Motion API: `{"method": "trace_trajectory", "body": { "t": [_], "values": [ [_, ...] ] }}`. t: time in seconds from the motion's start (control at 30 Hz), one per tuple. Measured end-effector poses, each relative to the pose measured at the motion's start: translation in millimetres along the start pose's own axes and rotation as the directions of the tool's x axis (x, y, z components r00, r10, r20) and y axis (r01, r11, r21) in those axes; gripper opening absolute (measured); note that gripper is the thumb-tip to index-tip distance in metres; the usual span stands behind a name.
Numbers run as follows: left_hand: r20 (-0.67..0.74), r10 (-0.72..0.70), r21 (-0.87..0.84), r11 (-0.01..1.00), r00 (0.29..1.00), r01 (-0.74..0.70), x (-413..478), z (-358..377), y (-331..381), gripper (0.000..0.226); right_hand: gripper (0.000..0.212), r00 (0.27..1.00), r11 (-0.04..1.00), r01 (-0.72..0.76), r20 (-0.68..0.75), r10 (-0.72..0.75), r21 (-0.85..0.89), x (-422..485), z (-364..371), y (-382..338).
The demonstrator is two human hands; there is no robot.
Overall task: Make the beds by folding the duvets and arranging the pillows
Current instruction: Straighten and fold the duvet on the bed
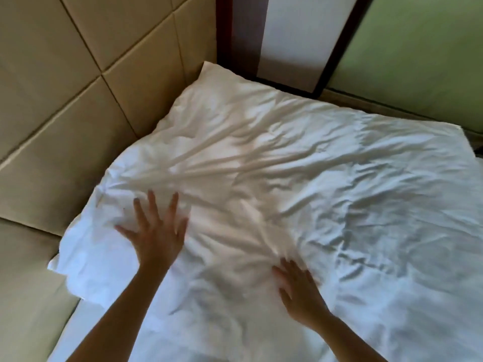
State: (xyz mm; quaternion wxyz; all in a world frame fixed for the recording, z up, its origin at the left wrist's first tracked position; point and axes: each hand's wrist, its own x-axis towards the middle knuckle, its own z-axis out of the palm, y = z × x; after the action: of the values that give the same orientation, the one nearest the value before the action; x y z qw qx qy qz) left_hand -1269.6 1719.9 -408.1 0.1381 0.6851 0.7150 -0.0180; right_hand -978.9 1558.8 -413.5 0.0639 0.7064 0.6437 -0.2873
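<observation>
Mostly white duvet (287, 165) crumpled across bed (86, 325), up against beige padded headboard (65, 100). L hand (156, 236) flat on it nr headboard, R hand (303, 296) flat nr middle; both grips wide open, fingers spread, holding nothing.

1. Left hand (156, 231): fingertips blurred and soft against the duvet (287, 178), and its forearm runs out at the bottom edge.
2. Right hand (298, 293): fingers blurred too, forearm cut off at the bottom.
3. The duvet spills past the right and bottom edges, covering the bed beneath.
4. White corner (209, 67) by the headboard (65, 100): pillow or duvet, can't tell.
5. The headboard is cropped left and top.
</observation>
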Motion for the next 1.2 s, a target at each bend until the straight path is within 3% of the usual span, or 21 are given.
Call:
{"method": "trace_trajectory", "body": {
  "t": [0.03, 0.1, 0.13, 0.17, 0.23, 0.3, 0.37, 0.43, 0.5, 0.57, 0.6, 0.7, 0.83, 0.93, 0.97, 1.0, 1.03, 1.07, 1.1, 1.13, 1.2],
  "values": [
    [0.187, 0.019, -0.033, 0.999, 0.982, -0.013, -16.8, 27.6, -8.0, 0.066, 0.064, 1.000, 0.998, -0.022, -0.002, 0.022, -0.056, -14.3, 10.7, 18.0],
    [0.321, 0.159, 0.126, 0.970, 0.934, -0.208, -18.7, 73.5, -42.6, 0.062, 0.073, 0.999, 0.988, -0.039, -0.035, 0.035, -0.147, -43.9, 32.8, 58.5],
    [0.362, 0.142, 0.220, 0.948, 0.921, -0.232, -4.1, 79.0, -52.9, 0.063, 0.075, 0.997, 0.981, -0.065, -0.057, 0.056, -0.183, -58.9, 35.1, 78.8],
    [0.380, 0.034, 0.225, 0.966, 0.924, -0.128, 12.2, 78.9, -56.7, 0.072, 0.072, 0.991, 0.973, -0.128, -0.066, 0.118, -0.191, -72.0, 32.4, 99.1],
    [0.463, -0.234, 0.202, 0.967, 0.855, 0.155, 33.6, 62.6, -29.9, 0.087, 0.052, 0.955, 0.946, -0.277, -0.160, 0.250, -0.172, -95.2, 31.5, 142.7],
    [0.372, -0.294, 0.259, 0.944, 0.880, 0.205, 19.8, 46.2, 34.9, 0.068, 0.045, 0.904, 0.900, -0.411, -0.189, 0.382, -0.146, -117.3, 25.3, 174.7],
    [0.187, -0.044, 0.202, 0.979, 0.981, 0.006, -22.3, 41.7, 105.9, 0.064, 0.056, 0.851, 0.872, -0.487, -0.250, 0.463, -0.044, -133.2, 11.9, 192.3],
    [0.084, 0.233, 0.002, 0.972, 0.969, -0.234, -84.5, 55.8, 169.7, 0.076, 0.051, 0.799, 0.880, -0.473, -0.401, 0.448, 0.042, -137.5, -3.9, 197.0],
    [0.246, 0.357, -0.061, 0.934, 0.901, -0.353, -149.2, 98.5, 219.8, 0.096, 0.048, 0.802, 0.932, -0.363, -0.512, 0.308, -0.007, -139.2, 1.6, 207.2],
    [0.450, 0.389, 0.057, 0.886, 0.804, -0.461, -208.4, 154.7, 244.3, 0.110, 0.047, 0.871, 0.964, -0.229, -0.469, 0.143, -0.132, -146.5, 27.4, 229.2],
    [0.473, 0.391, 0.108, 0.863, 0.789, -0.493, -230.1, 176.1, 249.3, 0.114, 0.047, 0.902, 0.969, -0.187, -0.419, 0.104, -0.163, -151.9, 45.2, 245.4],
    [0.450, 0.339, 0.163, 0.878, 0.826, -0.449, -263.1, 211.2, 248.1, 0.107, 0.048, 0.920, 0.954, -0.281, -0.311, 0.238, -0.102, -174.4, 90.4, 300.7],
    [0.342, 0.207, 0.217, 0.932, 0.917, -0.291, -283.2, 223.1, 246.8, 0.109, 0.069, 0.823, 0.871, -0.492, -0.322, 0.467, 0.006, -208.5, 112.2, 351.1],
    [0.202, -0.075, 0.021, 0.997, 0.976, 0.073, -320.7, 217.1, 263.3, 0.108, 0.092, 0.681, 0.697, -0.681, -0.155, 0.715, 0.224, -236.2, 117.6, 371.0],
    [0.166, -0.255, -0.119, 0.954, 0.953, 0.276, -332.8, 215.0, 268.0, 0.112, 0.103, 0.593, 0.567, -0.738, -0.047, 0.804, 0.366, -244.4, 117.0, 371.6],
    [0.195, -0.449, -0.288, 0.824, 0.872, 0.488, -342.5, 217.5, 267.3, 0.117, 0.111, 0.511, 0.403, -0.742, 0.063, 0.857, 0.537, -253.0, 118.6, 372.0],
    [0.336, -0.591, -0.465, 0.574, 0.734, 0.674, -351.3, 222.8, 264.3, 0.119, 0.117, 0.464, 0.208, -0.685, 0.198, 0.863, 0.699, -260.5, 122.0, 371.7],
    [0.553, -0.590, -0.569, 0.248, 0.588, 0.784, -359.3, 225.6, 263.5, 0.118, 0.121, 0.460, 0.007, -0.593, 0.332, 0.823, 0.805, -265.8, 132.6, 373.5],
    [0.738, -0.453, -0.574, -0.031, 0.500, 0.818, -365.0, 231.7, 262.6, 0.110, 0.124, 0.478, -0.161, -0.524, 0.445, 0.757, 0.836, -273.0, 138.4, 372.8],
    [0.834, -0.288, -0.527, -0.170, 0.470, 0.832, -368.0, 233.3, 266.1, 0.097, 0.127, 0.503, -0.279, -0.489, 0.529, 0.683, 0.826, -278.8, 144.9, 371.9],
    [0.827, -0.116, -0.561, -0.227, 0.550, 0.796, -365.7, 227.1, 282.1, 0.076, 0.116, 0.590, -0.273, -0.398, 0.472, 0.656, 0.876, -284.7, 139.4, 372.1]
  ]
}}
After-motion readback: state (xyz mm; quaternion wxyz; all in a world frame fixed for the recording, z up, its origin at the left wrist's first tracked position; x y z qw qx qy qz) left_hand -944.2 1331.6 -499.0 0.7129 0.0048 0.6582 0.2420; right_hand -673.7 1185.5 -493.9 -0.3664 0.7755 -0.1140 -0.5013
